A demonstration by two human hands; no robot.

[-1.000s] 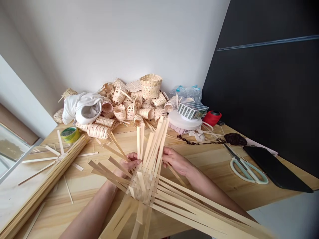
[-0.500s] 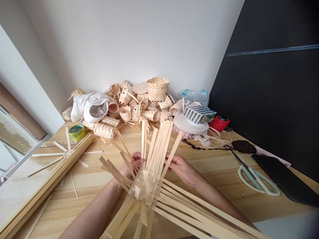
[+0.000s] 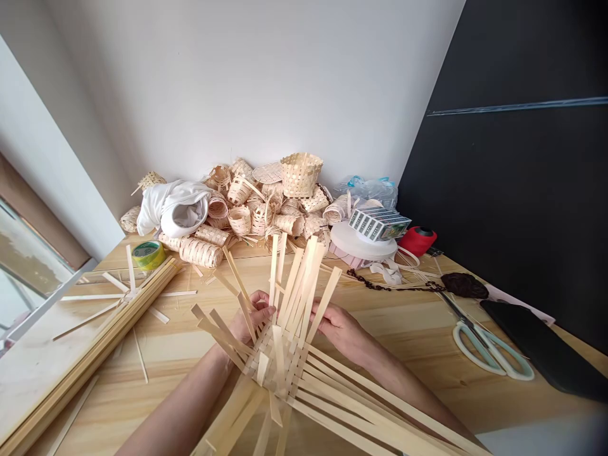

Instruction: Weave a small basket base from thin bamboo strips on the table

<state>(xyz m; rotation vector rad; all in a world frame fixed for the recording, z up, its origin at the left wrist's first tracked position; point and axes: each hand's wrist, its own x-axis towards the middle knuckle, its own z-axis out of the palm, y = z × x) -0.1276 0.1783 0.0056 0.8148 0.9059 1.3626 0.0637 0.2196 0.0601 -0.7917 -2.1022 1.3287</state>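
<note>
In front of me is a woven base (image 3: 280,361) of pale, flat bamboo-like strips, its loose ends fanning out on all sides. My left hand (image 3: 251,316) is closed at the far left edge of the weave, thumb and fingers pinching an upright strip (image 3: 274,269). On the other side my right hand (image 3: 337,326) is closed around the right edge of the upstanding strips (image 3: 304,285); its fingertips are partly hidden behind them. Long strips (image 3: 361,399) run from the base to the lower right, over my right forearm.
Small woven baskets (image 3: 202,252) are heaped against the wall, beside a white cloth (image 3: 159,199). Yellow-green tape (image 3: 148,254) and a bundle of long strips (image 3: 109,335) lie left. Scissors (image 3: 494,348), a black flat case (image 3: 536,345) and a red thread spool (image 3: 418,240) are right.
My right hand has shifted slightly left, closer to the upright strips. Those strips have bunched and separated a little differently at the top. My left hand stays nearly in place.
</note>
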